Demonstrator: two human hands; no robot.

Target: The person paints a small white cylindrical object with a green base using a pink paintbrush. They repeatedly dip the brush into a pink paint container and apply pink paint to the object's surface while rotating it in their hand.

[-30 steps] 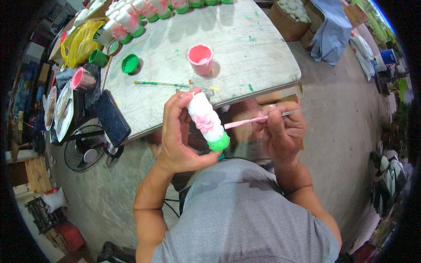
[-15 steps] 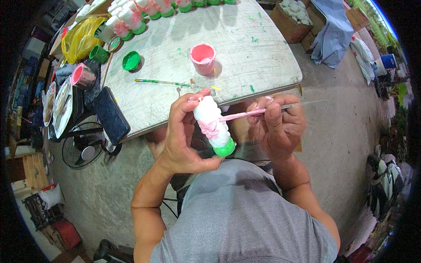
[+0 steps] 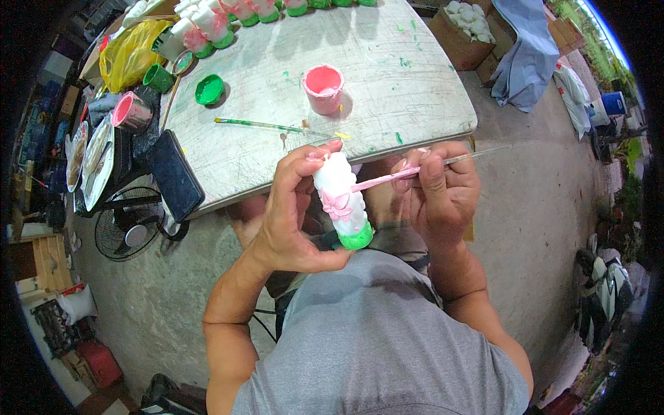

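My left hand grips a white figurine by its two ends, fingers at the top and thumb at the green base. A raised pink flower sits on the figurine's side. Between the fingers and thumb of my right hand is a paintbrush, its pink-coated end at the figurine beside the flower. A pink paint cup stands beyond my hands on the white table. A second paintbrush, green-stained, lies near the table's front edge.
Several similar figurines line the table's far side. A green paint lid lies left of the pink cup. A dark phone-like slab rests at the left edge, near another pink cup. A fan stands on the floor at left.
The figurine has turned slightly, so its flower faces me more fully. The brush end has shifted a little to the right along it. Both hands keep their grips.
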